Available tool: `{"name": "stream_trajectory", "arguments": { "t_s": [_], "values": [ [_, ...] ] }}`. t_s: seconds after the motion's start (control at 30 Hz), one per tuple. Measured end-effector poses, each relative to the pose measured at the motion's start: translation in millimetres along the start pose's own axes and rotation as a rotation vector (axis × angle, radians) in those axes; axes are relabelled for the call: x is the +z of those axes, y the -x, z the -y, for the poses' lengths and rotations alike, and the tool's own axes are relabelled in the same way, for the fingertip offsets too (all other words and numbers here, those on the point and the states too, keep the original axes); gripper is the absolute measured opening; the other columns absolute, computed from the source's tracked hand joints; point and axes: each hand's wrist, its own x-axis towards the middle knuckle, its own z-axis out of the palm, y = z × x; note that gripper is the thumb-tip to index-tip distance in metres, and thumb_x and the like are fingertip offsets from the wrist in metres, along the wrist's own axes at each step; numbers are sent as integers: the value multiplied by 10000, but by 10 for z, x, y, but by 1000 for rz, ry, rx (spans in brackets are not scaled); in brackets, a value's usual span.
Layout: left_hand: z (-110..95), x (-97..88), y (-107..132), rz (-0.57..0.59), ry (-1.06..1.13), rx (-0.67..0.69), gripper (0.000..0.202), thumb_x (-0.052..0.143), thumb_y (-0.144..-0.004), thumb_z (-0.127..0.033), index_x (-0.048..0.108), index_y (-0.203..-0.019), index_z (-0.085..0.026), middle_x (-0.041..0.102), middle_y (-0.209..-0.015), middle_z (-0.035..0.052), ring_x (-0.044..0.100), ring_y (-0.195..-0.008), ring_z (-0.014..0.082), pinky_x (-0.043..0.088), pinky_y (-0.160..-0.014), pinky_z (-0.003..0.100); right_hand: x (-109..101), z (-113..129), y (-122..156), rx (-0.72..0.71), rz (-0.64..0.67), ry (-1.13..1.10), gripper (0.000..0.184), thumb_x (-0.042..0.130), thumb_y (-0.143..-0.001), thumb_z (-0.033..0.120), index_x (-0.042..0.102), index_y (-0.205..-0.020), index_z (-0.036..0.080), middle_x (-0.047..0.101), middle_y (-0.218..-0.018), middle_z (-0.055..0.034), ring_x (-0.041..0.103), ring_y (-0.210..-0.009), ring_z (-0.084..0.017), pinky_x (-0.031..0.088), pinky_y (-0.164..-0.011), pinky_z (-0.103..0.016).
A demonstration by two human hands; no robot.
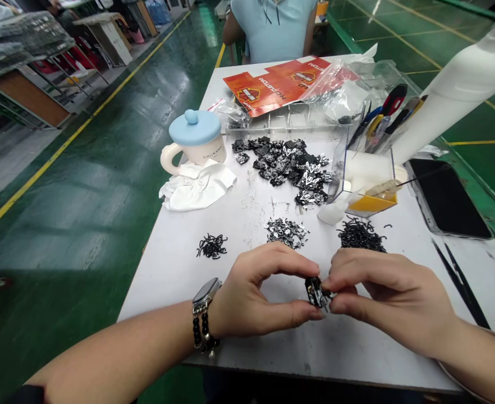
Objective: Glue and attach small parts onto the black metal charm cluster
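My left hand (pixel 264 292) and my right hand (pixel 382 294) meet over the near edge of the white table (pixel 180 264). Both pinch one small black and silver part (pixel 317 292) between thumb and fingertips. A watch and a bead bracelet sit on my left wrist. Just beyond my hands lie three small heaps: thin black pieces (pixel 212 246) on the left, shiny silver-black parts (pixel 287 231) in the middle, and black pieces (pixel 360 235) on the right. A larger pile of black parts (pixel 287 164) lies farther back.
A white mug with a blue lid (pixel 195 143) stands on a white cloth (pixel 197 188) at the left. A clear box with tools (pixel 374 146), a phone (pixel 447 199), black tweezers (pixel 462 283) and orange cartons (pixel 279 84) are around. A person in a light blue shirt (pixel 273 28) sits beyond the table.
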Motion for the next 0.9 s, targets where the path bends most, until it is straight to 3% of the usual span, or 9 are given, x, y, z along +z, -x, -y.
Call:
{"name": "stream_trajectory", "arguments": {
  "t_s": [0.37, 0.9],
  "values": [
    [-3, 3, -3, -1, -19, 0, 437, 826, -600, -147, 678, -1010, -169, 704, -909, 105, 666, -819, 201, 560, -750, 315, 5, 22, 11, -51, -1, 63, 172, 653, -827, 116, 615, -964, 214, 619, -760, 5, 585, -670, -95, 482, -595, -224],
    [-1, 16, -14, -23, -23, 17, 417, 831, -604, -158, 691, -996, -136, 714, -878, 127, 674, -799, 202, 570, -723, 306, 63, -2, 9, -14, -76, 8, 95, 672, -821, 152, 643, -884, 216, 631, -705, 9, 585, -636, -101, 462, -561, -224]
  ]
}}
